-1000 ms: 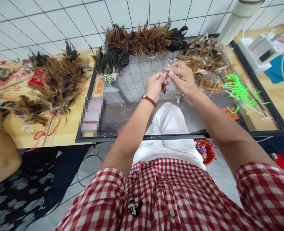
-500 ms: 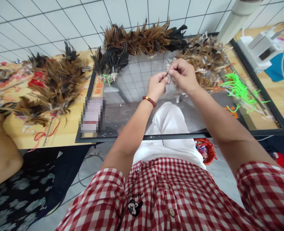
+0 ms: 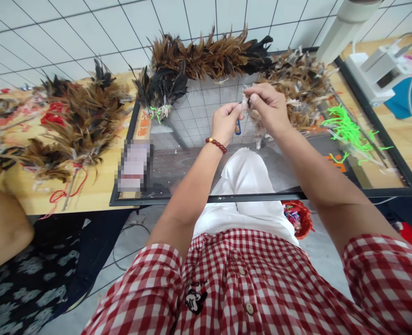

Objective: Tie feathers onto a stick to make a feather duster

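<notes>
My left hand is closed over the glass panel, with the end of a small blue tool showing below its fingers. A pale, fluffy feather piece sits between the fingertips of both hands. My right hand is closed too, pinching at that piece, with something small and dark by its thumb. Brown feathers lie just beyond my right hand. Across the back of the glass runs a long brown feather strip; a black feather bunch lies at the left corner.
Bright green ties lie on the right of the glass, near a white power adapter. More feathers and a red cord are on the left. A person's arm is at the left edge. A phone-like object is blurred.
The blue tool now shows below my left hand. My right hand has shifted slightly right, with its fingers turned, and a dark bit shows by its thumb.
</notes>
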{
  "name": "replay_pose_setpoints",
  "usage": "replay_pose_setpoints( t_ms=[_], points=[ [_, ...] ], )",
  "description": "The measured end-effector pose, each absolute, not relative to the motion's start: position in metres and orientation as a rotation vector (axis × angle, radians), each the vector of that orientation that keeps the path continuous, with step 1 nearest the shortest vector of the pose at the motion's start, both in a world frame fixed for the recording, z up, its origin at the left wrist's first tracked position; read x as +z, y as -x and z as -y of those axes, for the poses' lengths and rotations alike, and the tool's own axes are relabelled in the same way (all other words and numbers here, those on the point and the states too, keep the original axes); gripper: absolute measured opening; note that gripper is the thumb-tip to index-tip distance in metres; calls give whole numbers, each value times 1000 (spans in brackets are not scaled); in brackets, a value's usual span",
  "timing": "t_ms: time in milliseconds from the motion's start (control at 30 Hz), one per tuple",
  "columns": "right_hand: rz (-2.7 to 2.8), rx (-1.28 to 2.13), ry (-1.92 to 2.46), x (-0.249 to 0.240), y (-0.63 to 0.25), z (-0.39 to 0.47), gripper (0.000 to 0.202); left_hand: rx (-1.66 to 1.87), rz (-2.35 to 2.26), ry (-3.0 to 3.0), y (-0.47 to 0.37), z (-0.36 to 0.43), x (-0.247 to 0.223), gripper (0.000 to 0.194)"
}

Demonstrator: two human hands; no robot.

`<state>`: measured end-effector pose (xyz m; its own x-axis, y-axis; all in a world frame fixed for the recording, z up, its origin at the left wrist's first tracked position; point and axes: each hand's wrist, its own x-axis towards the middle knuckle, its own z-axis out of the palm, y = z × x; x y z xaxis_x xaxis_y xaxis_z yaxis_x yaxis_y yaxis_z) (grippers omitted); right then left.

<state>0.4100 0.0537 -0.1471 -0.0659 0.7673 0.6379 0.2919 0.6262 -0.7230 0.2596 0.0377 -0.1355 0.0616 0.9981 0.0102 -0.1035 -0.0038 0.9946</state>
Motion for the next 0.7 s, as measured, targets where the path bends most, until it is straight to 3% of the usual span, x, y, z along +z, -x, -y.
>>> replay_pose_setpoints(
  t_ms=[700],
  points=[
    [1671, 523, 970, -147, -409, -53, 49, 1239, -1034, -1105, -262, -38, -136, 8]
  ],
)
